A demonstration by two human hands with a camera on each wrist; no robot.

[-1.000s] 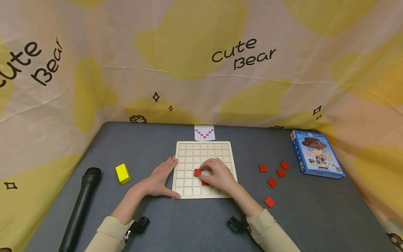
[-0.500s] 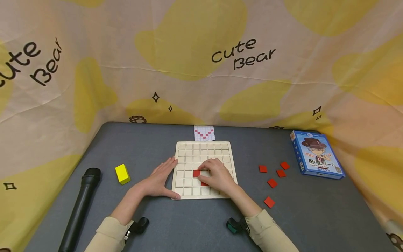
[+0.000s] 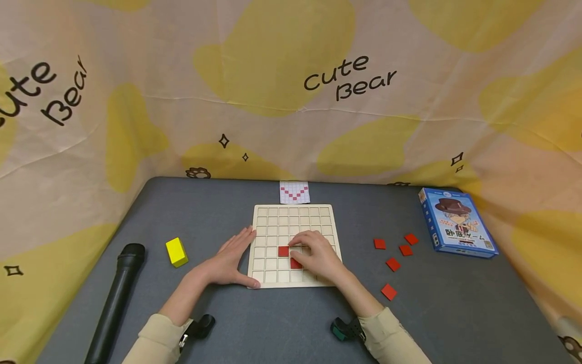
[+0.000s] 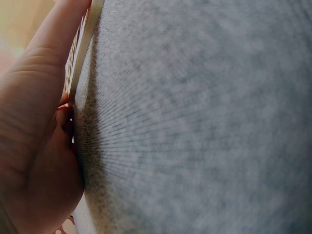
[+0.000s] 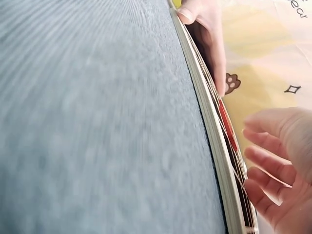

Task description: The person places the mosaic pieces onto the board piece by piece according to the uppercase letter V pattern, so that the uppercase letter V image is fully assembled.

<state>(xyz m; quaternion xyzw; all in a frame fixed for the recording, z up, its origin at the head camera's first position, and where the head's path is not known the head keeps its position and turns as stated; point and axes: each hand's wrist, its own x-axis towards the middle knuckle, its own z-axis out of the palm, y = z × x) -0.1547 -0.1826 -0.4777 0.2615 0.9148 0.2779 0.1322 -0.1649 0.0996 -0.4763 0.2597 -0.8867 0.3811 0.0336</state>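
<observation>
A pale wooden grid board (image 3: 273, 217) lies on the table. Two red square tiles sit in its cells, touching at a corner: one upper-left tile (image 3: 283, 251) and one lower-right tile (image 3: 295, 264), partly covered by the right thumb. My left hand (image 3: 227, 260) rests along the board's left edge, fingers stretched out and thumb at the near left corner. Above the board, just right of the upper-left tile, is my right hand (image 3: 318, 258). In the right wrist view the fingers (image 5: 270, 163) of this hand are loosely bent and hold nothing.
Several loose red tiles (image 3: 393, 264) lie right of the board, before a blue game box (image 3: 461, 222). A pattern card (image 3: 294, 192) is behind the board. To the left are a yellow block (image 3: 177, 252) and a black microphone (image 3: 115, 303). Printed cloth surrounds the table.
The upper-left tile has settled flat into its cell under my right fingers. My right hand has let go and drawn slightly right. The left hand stays in place.
</observation>
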